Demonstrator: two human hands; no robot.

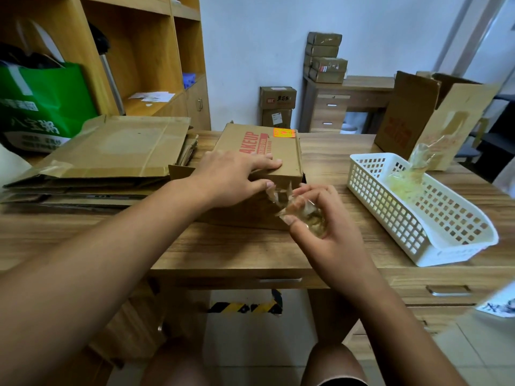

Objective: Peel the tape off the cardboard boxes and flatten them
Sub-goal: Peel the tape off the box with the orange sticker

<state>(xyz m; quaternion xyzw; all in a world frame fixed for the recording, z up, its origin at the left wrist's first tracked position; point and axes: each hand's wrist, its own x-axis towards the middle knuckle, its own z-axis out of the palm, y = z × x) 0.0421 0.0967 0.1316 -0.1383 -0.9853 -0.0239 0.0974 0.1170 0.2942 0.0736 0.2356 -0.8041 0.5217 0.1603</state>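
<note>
A green bag (47,107) stands at the tabletop's (223,246) far left corner. Beside it, along the left edge, lies a stack of flat cardboard (117,149), its top sheet crossed by glossy strips. At the middle of the tabletop sits the box (281,151), closed, with red print and an orange label on its lid, its left side close against the stack. The left hand (234,176) presses down on the lid, its fingers laid straight across the top towards the near right corner and its thumb over the near edge. Just in front of that corner the right hand (323,221) is clamped on a crumpled wad of clear tape (303,211), pinched between thumb and curled fingers; a thin strip of it stretches back to the box's near face, just beside the left thumb. The two hands are close but not touching. To the right, near the right edge, a white basket (412,232) lies at an angle and holds more yellowish tape wads (404,182), one strip standing up at its far end. Behind it, at the far right corner, stands an open box (401,118) with its flaps raised.
</note>
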